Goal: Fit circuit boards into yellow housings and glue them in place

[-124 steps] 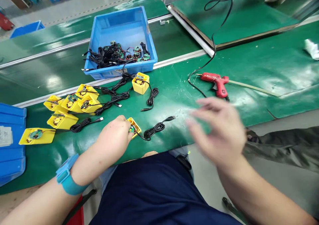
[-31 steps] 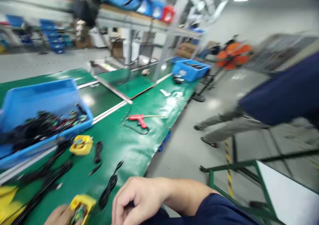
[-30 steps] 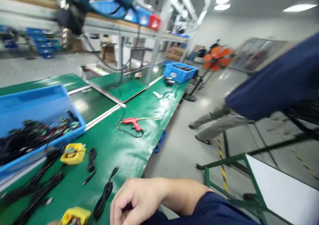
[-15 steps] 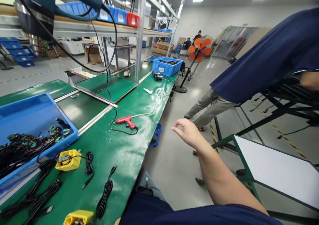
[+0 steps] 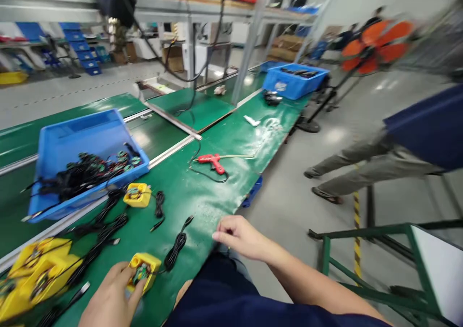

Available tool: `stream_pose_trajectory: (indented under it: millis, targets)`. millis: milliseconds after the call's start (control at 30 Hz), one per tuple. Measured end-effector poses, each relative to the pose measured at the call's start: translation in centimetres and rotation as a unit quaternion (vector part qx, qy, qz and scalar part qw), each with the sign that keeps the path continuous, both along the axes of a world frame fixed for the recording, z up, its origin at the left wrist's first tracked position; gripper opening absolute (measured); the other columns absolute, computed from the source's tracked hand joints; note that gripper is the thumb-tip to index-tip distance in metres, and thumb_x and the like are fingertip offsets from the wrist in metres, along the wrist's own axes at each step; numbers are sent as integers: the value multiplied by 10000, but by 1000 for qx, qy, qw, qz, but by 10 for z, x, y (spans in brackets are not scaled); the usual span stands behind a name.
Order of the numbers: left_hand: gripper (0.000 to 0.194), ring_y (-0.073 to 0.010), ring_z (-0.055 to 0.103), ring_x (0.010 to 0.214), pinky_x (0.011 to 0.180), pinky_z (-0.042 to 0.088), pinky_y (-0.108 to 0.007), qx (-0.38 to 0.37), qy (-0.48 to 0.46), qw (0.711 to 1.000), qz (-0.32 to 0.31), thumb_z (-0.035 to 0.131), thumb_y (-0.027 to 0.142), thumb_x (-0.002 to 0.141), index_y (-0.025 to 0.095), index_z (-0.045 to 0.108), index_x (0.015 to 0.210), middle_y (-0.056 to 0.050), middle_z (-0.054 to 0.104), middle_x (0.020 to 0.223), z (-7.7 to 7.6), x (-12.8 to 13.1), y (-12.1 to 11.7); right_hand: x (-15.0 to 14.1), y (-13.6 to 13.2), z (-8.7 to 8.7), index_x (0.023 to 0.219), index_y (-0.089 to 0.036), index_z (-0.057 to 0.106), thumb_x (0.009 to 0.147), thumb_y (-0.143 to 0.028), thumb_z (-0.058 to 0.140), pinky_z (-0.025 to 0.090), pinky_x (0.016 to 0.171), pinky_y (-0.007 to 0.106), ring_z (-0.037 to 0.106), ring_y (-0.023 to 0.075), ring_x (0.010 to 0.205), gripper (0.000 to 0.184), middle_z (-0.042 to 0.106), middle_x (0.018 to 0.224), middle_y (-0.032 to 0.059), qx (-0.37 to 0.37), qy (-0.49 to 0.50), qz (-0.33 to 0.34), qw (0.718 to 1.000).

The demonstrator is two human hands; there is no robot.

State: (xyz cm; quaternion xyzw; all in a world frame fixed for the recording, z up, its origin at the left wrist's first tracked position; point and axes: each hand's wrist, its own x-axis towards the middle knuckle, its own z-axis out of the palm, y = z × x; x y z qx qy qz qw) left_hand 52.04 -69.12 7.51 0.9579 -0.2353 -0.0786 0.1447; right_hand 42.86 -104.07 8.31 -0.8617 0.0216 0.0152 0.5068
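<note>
My left hand [image 5: 110, 295] grips a small yellow housing [image 5: 144, 268] with a green circuit board inside, resting on the green mat [image 5: 210, 192] near the front edge. A black coiled cable [image 5: 175, 245] runs from that housing. My right hand [image 5: 240, 238] hovers at the mat's edge with fingers curled in a loose pinch, nothing visible in it. Another yellow housing [image 5: 137, 195] with its cable lies further back. Several more yellow housings [image 5: 34, 274] are piled at the far left.
A blue bin [image 5: 83, 139] of boards and cables sits at the back left. A red glue gun [image 5: 213, 162] lies mid-table. A second blue bin [image 5: 294, 78] stands far down. Another person [image 5: 398, 153] walks in the aisle on the right, beside a green frame [image 5: 361, 250].
The view has swung back down and left to the table. My right hand came in from the aisle to the mat's edge. My left hand is in sight again on the yellow housing.
</note>
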Motion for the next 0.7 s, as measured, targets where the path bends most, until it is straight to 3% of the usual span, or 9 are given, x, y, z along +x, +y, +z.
stream_pose_trajectory:
  millis: [100,167,233,333,400,467,533,633,700]
  targets:
    - [233,-201,720,813,674,551,-278,37,30,999,19,527,361,925,210,705,906,-88,694,1127,21,-13,-13,-1,55,0,988,-152,759,945,-394,631,501,649,235,635,143,666,277,713,764,35,132,69,166,975]
    - [161,-203,718,853,731,551,-283,63,41,996,41,564,271,915,199,705,942,-82,686,1119,31,-18,-23,0,84,-1,1249,-154,705,957,-352,614,520,704,247,666,153,695,365,750,833,51,140,82,247,955]
    - [138,-208,710,907,774,550,-291,71,57,994,53,589,237,919,193,708,973,-81,677,1124,36,-20,-29,3,104,-3,1385,-147,619,964,-315,595,525,729,269,680,173,704,454,764,851,67,91,89,294,947]
    - [145,-216,689,976,826,546,-306,63,74,994,58,598,247,941,177,704,1011,-92,662,1137,39,-24,-30,11,118,-10,1447,-99,533,962,-289,557,510,679,313,677,222,688,521,754,824,100,-46,84,257,962]
    - [146,-207,679,976,833,541,-304,64,85,992,62,587,242,955,169,697,1017,-91,655,1130,40,-26,-31,18,119,-13,1439,-92,514,972,-299,517,497,660,328,657,224,652,510,729,773,88,-85,66,204,973]
    - [143,-199,675,960,820,539,-300,70,101,990,70,574,229,964,165,691,1014,-86,650,1123,43,-27,-31,27,119,-12,1328,-131,580,974,-335,508,496,631,309,632,190,602,415,697,722,47,-37,81,168,982]
    - [133,-204,674,963,818,542,-307,75,115,988,75,575,219,964,163,688,1007,-86,646,1124,46,-27,-33,39,119,-8,1107,-170,635,943,-364,542,477,539,258,600,143,524,271,660,673,1,62,156,141,976]
    - [124,-217,674,997,845,549,-319,87,128,985,75,595,219,957,163,686,1019,-91,643,1150,49,-24,-36,60,123,-2,843,-180,593,855,-330,612,406,417,184,591,97,454,152,658,653,-23,168,293,127,933]
    - [144,-227,671,1037,866,555,-323,95,130,984,74,590,224,964,161,684,1053,-95,639,1177,49,-23,-36,72,127,1,744,-174,570,809,-288,638,396,398,160,610,86,454,148,679,651,-14,179,342,129,913]
